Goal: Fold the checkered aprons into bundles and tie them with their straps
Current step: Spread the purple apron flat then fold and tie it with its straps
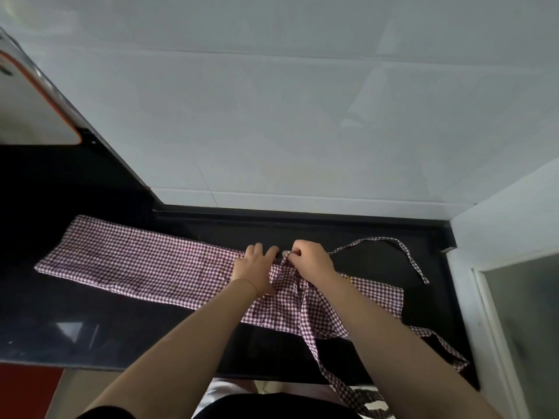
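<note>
Left hand (256,269) presses the checkered apron (145,264) flat; right hand (308,261) apparently pinches a fold.

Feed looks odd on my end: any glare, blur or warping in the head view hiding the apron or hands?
Head view: wide-angle warping bends the black counter edges; window glare sits there, clear of the checkered apron; left hand and right hand are sharp enough; far-left corner is dark.

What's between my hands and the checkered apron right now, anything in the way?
Nothing visible. The left hand rests flat on the checkered apron, and the right hand pinches its fabric at the far edge. Both already touch it on the black counter.
</note>
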Available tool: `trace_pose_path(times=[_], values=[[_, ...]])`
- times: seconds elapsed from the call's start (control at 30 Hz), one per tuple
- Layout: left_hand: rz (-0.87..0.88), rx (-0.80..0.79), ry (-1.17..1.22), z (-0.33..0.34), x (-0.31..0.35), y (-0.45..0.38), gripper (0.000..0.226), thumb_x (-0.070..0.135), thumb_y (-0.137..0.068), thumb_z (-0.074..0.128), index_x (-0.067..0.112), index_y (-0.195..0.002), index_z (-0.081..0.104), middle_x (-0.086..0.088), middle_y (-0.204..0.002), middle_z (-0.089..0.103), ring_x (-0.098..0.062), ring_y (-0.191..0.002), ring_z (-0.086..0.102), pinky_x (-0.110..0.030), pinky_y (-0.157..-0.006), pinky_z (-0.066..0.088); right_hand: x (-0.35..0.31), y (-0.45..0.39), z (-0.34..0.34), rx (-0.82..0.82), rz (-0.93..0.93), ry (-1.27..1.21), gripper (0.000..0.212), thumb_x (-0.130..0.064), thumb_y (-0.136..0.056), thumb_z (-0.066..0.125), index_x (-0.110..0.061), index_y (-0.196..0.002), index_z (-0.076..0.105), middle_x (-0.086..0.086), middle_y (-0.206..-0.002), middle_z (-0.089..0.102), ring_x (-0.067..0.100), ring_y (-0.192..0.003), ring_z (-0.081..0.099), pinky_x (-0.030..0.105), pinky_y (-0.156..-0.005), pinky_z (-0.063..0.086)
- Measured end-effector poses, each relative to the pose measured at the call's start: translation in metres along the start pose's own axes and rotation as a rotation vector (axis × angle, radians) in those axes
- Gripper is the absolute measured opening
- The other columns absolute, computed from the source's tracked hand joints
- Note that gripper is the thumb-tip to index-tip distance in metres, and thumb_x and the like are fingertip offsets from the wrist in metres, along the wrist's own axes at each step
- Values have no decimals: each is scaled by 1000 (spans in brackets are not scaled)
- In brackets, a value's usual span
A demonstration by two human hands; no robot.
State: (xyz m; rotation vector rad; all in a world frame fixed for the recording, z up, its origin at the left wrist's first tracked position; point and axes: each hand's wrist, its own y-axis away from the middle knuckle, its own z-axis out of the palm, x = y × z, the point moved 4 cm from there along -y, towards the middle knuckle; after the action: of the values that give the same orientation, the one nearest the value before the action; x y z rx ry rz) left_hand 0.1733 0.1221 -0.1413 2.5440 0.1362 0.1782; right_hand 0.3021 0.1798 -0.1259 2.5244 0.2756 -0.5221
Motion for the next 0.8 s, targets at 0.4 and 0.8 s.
trace_pose_path(times=[0.4, 0.8], values=[[4, -47, 179, -11, -18, 1, 111, 58, -65, 84, 31, -153, 23, -6, -157, 24, -28, -146, 20, -52, -114, 37, 5, 2, 2, -2, -53, 95, 6, -24, -96, 59, -19, -95, 57, 2, -106, 58, 14, -82, 55, 31, -75, 51], [-49, -269, -139, 7, -31, 19, 150, 57, -56, 89, 40, -151, -26, -11, -161, -28, -44, -147, -21, -68, -113, 24, -37, 3, -1, -52, -487, 474, 13, -23, -97, 59, -17, -107, 64, 4, -113, 55, 16, -94, 52, 31, -82, 51]])
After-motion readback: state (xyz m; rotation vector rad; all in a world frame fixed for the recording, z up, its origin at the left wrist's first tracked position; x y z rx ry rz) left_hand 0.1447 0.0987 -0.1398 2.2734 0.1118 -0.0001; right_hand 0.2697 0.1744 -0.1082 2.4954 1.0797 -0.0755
